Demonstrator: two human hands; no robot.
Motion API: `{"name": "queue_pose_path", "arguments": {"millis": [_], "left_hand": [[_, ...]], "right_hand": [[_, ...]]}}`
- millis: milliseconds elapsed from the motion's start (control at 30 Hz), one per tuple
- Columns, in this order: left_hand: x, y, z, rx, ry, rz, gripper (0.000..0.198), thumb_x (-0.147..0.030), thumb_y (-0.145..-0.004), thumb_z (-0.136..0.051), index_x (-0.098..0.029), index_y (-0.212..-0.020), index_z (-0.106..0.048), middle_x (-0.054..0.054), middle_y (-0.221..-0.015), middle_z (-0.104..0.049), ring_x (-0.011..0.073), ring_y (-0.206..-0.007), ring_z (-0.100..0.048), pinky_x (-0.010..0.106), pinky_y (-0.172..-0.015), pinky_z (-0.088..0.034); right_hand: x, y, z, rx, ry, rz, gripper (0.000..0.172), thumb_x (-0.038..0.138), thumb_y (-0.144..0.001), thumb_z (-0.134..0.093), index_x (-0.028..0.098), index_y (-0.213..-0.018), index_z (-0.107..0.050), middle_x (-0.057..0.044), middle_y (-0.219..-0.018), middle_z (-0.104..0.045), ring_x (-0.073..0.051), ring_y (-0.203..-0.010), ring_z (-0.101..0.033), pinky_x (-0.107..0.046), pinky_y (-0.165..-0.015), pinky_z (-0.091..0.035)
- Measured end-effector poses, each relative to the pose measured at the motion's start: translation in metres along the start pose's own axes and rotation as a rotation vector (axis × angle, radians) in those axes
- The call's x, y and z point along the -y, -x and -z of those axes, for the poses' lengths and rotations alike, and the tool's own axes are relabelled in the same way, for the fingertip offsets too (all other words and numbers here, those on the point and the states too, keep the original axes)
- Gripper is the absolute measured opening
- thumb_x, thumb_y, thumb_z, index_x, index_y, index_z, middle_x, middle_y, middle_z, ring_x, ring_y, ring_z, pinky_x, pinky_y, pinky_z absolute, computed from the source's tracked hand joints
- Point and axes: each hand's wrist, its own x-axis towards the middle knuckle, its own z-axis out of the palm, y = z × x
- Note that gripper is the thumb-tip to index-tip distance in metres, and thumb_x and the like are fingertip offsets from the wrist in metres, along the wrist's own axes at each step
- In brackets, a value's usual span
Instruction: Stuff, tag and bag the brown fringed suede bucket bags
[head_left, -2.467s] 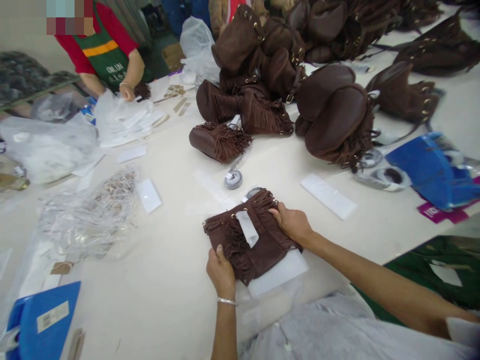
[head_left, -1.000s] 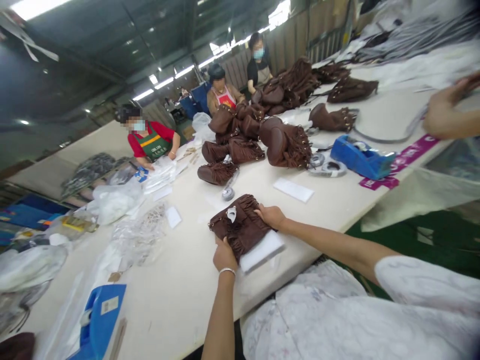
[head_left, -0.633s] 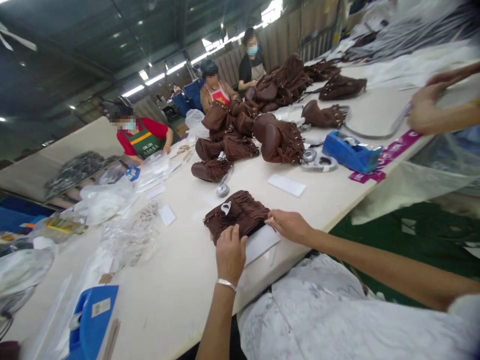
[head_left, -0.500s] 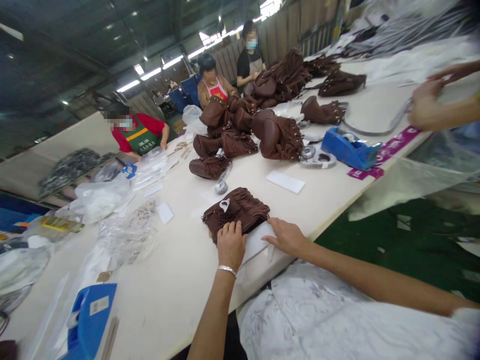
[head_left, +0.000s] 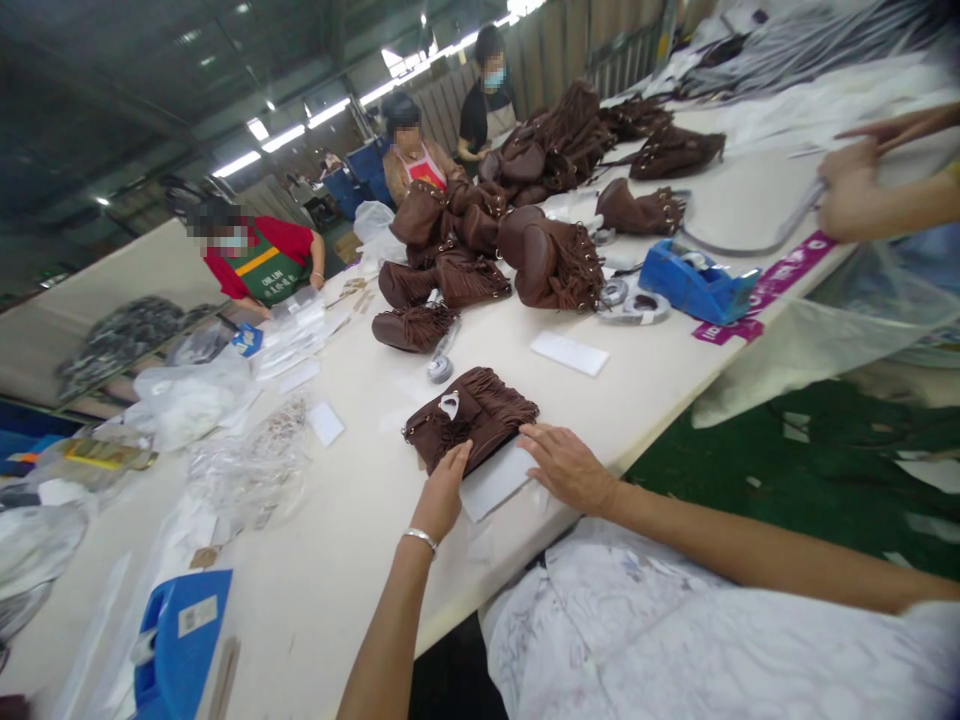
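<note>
Blue dispenser (head_left: 180, 645), lower L of tbl. (head_left: 315, 570), wht. label on side.
Wht. plastic bag (head_left: 195, 400), crumpled, farther back.
Clear plastic heap (head_left: 251, 465) w/ thin strings, just nearer.
Co-worker (head_left: 274, 270), red top, grn. apron, at far edge; hands by flat clear sheets (head_left: 296, 335).
Sm. wht. card (head_left: 325, 424), flat.
Gry. coil (head_left: 439, 369), behind main item.
L hand (head_left: 442, 490), silver bracelet (head_left: 421, 541) at wrist: fingers straight, close tog., tips at bag's near edge; thumb hidden, so can't tell if gripping.
Brn. fringed bag (head_left: 480, 415), main item: flat on tbl. btw. hands, slightly askew, wht. tag (head_left: 449, 404) on top.
Bag pile (head_left: 487, 235), same brn., far side, w/ more fringe.
Wht. pad (head_left: 495, 483), at bag's near side; if it runs underneath, can't tell.
R hand (head_left: 566, 468): fingers extended, thumb apart, nothing clasped; tips at bag's near R corner.
Wht. slab (head_left: 570, 352), flat, well apart.
2nd blue dispenser (head_left: 697, 280), beside purple strip (head_left: 787, 285).
Other person's hand (head_left: 851, 190), far R.
</note>
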Motion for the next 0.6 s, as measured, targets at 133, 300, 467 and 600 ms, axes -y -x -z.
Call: {"name": "queue_pose_path", "arguments": {"millis": [133,300,467,600], "left_hand": [[0.002,-0.003,0.004,0.025,0.049,-0.037,0.090,0.015,-0.068,-0.028,-0.024,-0.149,-0.029,0.007,-0.149,-0.042,0.0146,-0.136,-0.041,0.035,-0.113,-0.038],[0.002,-0.003,0.008,0.031,0.076,-0.045,0.094,0.015,-0.065,-0.030,-0.027,-0.149,-0.028,0.004,-0.149,-0.042,0.0137,-0.135,-0.042,0.035,-0.113,-0.038],[0.002,0.002,0.005,0.036,0.061,-0.042,0.089,0.013,-0.068,-0.032,-0.028,-0.146,-0.035,0.005,-0.148,-0.043,0.0154,-0.135,-0.042,0.037,-0.113,-0.039],[-0.006,0.003,0.011,0.053,-0.003,-0.056,0.080,0.011,-0.070,-0.035,-0.026,-0.140,-0.045,0.008,-0.145,-0.047,0.0190,-0.133,-0.044,0.042,-0.111,-0.041]], "right_hand": [[-0.005,-0.010,-0.010,0.113,-0.008,0.378,0.045,0.035,-0.088,-0.062,0.018,-0.129,-0.055,-0.016,-0.138,-0.051,-0.030,-0.126,-0.044,-0.046,-0.101,-0.036],[-0.019,-0.025,-0.019,0.108,0.052,0.307,0.033,0.036,-0.093,-0.056,0.017,-0.120,-0.062,-0.015,-0.118,-0.059,-0.027,-0.112,-0.049,-0.042,-0.093,-0.039],[-0.025,-0.028,-0.020,0.081,0.072,0.322,0.028,0.033,-0.098,-0.047,0.019,-0.118,-0.062,-0.012,-0.107,-0.059,-0.024,-0.101,-0.051,-0.038,-0.087,-0.041],[-0.029,-0.025,-0.029,0.013,0.036,0.321,0.028,0.035,-0.100,-0.043,0.018,-0.110,-0.063,-0.012,-0.105,-0.061,-0.023,-0.102,-0.052,-0.039,-0.090,-0.042]]}}
